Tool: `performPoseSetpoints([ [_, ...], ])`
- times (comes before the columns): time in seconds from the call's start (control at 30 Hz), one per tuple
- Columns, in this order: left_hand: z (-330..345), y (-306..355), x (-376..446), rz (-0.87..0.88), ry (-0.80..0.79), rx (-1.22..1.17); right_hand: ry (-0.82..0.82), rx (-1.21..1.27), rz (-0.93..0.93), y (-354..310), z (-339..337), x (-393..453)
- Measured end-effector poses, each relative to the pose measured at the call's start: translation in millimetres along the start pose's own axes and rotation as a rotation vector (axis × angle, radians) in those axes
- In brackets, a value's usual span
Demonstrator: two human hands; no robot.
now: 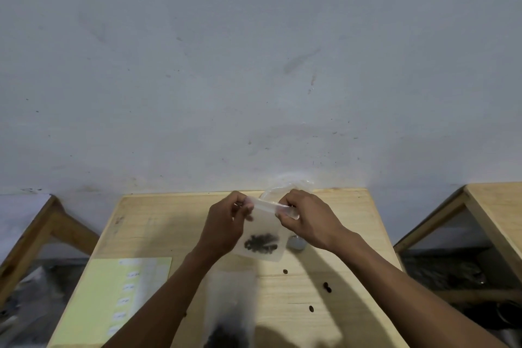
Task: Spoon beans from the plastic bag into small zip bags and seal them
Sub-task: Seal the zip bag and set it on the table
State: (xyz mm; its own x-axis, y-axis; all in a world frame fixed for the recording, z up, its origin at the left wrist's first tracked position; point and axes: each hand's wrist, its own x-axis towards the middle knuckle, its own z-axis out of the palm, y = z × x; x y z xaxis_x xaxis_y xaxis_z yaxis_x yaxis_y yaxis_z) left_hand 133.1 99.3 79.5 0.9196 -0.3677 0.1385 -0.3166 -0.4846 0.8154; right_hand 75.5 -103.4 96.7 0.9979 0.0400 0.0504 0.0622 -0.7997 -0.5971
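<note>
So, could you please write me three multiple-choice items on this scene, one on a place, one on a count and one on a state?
1. Where is the yellow sheet?
A. On the table's near left part
B. On the wall
C. Under the right hand

2. How many loose beans lie on the bare table to the right of the arms?
A. None
B. About four
C. Over twenty

3. How is the small zip bag held?
A. Lying flat, untouched
B. Left hand only
C. Pinched at its top strip by both hands

Answers: 1 A, it lies by the left forearm. 2 B, four dark dots show there. 3 C, the left hand and right hand pinch the strip's ends, beans hanging at the bottom.
</note>
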Motion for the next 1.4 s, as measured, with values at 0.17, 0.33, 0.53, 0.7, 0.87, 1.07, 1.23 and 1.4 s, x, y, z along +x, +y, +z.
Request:
performPoseSetpoints([
  [0.17,-18.4,-4.8,-5.8,-0.123,0.016,-0.042,-0.042,0.019,-0.019,1.6,-1.3,-4.6],
  [0.33,-18.6,-1.5,-11.8,-0.200,0.037,-0.171,-0.040,0.186,0.115,-3.1,10.3,-5.0],
  [0.53,-22.5,1.6,-14.8,-0.290,0.138,-0.391,-0.035,0.766,0.278,-22.6,20.6,-7.9],
  [0.7,-31.9,0.9,-21.5,-0.355,0.138,-0.572,0.050,0.958,0.373,-33.8,31.7,-1.1],
  [0.87,-38.8,-17.5,-46.1,-0.334,-0.033,-0.477,0.106,1.102,0.497,-42.7,40.6,2.6],
  [1.07,-45.3,-33.5,-75.1,-0.419,-0.010,-0.448,0.072,0.971,0.541,-56.4,73.7,-13.9],
  [1.23,-59.5,-52.7,-108.6,-0.522,-0.015,-0.452,-0.023,0.883,0.547,-77.2,106.7,-34.1],
  [1.4,-98.2,-86.5,-146.8,-0.585,0.032,-0.463,-0.083,0.940,0.577,-109.8,150.2,-40.8],
])
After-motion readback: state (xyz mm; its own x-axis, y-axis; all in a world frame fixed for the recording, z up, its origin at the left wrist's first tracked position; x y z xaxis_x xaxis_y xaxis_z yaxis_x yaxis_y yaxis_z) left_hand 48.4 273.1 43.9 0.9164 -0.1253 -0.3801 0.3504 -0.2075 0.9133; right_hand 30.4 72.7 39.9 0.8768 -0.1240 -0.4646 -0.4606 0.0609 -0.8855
